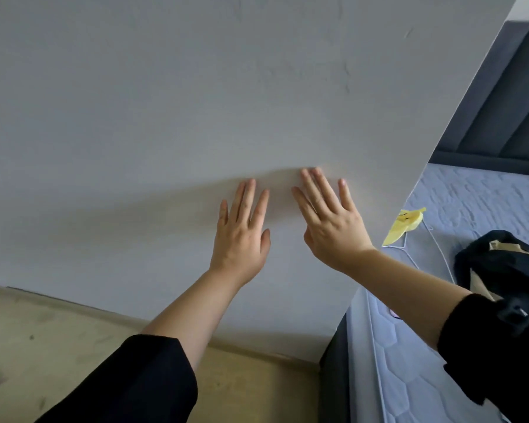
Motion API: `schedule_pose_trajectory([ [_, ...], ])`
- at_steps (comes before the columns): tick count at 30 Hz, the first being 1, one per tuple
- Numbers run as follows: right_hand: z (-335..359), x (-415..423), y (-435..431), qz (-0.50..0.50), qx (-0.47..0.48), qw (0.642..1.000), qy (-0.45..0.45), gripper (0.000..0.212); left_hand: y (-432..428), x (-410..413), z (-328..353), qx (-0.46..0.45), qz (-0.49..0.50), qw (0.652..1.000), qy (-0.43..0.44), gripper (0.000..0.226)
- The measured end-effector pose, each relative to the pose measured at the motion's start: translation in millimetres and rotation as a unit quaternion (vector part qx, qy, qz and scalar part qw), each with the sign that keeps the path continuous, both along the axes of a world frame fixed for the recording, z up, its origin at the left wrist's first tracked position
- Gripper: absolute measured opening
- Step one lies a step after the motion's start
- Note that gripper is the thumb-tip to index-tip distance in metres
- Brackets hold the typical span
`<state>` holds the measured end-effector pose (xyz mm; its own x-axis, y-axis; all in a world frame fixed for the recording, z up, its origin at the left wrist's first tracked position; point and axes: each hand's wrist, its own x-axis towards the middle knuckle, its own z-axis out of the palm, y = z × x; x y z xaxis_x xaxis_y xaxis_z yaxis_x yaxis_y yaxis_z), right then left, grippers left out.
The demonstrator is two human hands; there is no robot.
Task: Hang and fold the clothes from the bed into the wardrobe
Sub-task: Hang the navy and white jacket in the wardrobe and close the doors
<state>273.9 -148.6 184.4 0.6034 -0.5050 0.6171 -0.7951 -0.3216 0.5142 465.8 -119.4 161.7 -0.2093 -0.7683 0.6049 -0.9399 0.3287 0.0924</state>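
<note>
Pressing white panel (196,102): left hand (242,236), right hand (333,227), fingers spread flat; bed (477,193) right.

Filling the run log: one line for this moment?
left hand open, flat on white panel | right hand open, same panel | dark garment on bed | nothing held

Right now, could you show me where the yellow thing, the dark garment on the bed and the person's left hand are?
yellow thing (405,225): head view, its middle.
dark garment (507,267): head view, black fabric near its middle.
left hand (242,239): head view, back of the hand.
</note>
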Motion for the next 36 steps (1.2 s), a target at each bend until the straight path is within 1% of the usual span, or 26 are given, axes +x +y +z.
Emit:
schedule_pose_trajectory([
  [4,-58,-14,14,-0.013,0.011,1.0,-0.011,0.071,11,-17,-53,0.006,0.005,1.0,0.016,0.073],
  [7,-86,-33,35,-0.017,0.028,0.999,-0.015,0.07,35,-43,-82,0.03,0.013,0.999,0.012,0.071],
  [13,-100,-90,86,-0.038,0.106,0.992,-0.05,0.068,90,-108,-102,0.055,0.029,0.998,-0.015,0.07],
  [17,-108,-143,107,-0.05,0.159,0.982,-0.091,0.07,105,-157,-110,0.079,0.041,0.995,-0.043,0.072],
  [19,-118,-181,118,-0.057,0.185,0.973,-0.128,0.068,107,-192,-119,0.092,0.037,0.994,-0.052,0.073],
  [23,-156,-262,137,-0.102,0.235,0.955,-0.151,0.059,102,-270,-143,0.114,0.001,0.992,-0.053,0.074],
  [26,-190,-309,144,-0.176,0.298,0.926,-0.151,0.066,94,-326,-167,0.148,-0.012,0.987,-0.055,0.078],
  [28,-212,-337,148,-0.214,0.33,0.904,-0.168,0.07,89,-360,-187,0.178,-0.01,0.983,-0.041,0.08],
  [31,-237,-373,153,-0.25,0.361,0.878,-0.192,0.07,91,-400,-223,0.267,-0.008,0.963,-0.02,0.08],
  [34,-256,-405,157,-0.284,0.388,0.851,-0.213,0.066,97,-427,-262,0.403,-0.002,0.912,-0.078,0.08],
  [35,-264,-413,157,-0.292,0.404,0.839,-0.22,0.065,96,-432,-273,0.44,0.002,0.894,-0.087,0.079],
  [36,-271,-420,157,-0.3,0.423,0.824,-0.228,0.065,95,-435,-284,0.47,0.01,0.879,-0.078,0.078],
])
